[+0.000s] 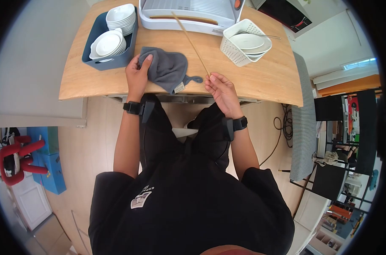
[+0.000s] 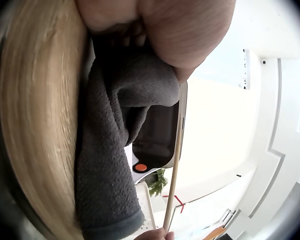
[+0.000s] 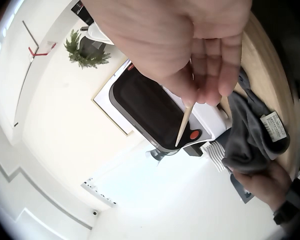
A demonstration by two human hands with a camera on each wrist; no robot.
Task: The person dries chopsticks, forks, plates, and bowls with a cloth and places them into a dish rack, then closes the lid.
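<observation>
My left hand (image 1: pixel 138 78) grips the left edge of a dark grey cloth (image 1: pixel 165 68), thumb on top. The cloth is bunched on the table, with a hanging loop and a white label at its near right corner. Between thumb and fingertips of my right hand (image 1: pixel 222 91) is the lower end of a thin wooden chopstick (image 1: pixel 192 45). It slants up and left, its far end overlapping the white appliance in the head view. In the right wrist view the chopstick (image 3: pixel 184 127) points away from the fingertips, and the cloth (image 3: pixel 250 132) lies beside it, held by the left hand.
A blue-grey bin (image 1: pixel 110 63) with stacked white dishes stands at the table's left. At the back is a white case (image 1: pixel 180 26) with brown sticks in its front slot. To the right, a white perforated basket (image 1: pixel 233 51) holds plates and a metal utensil.
</observation>
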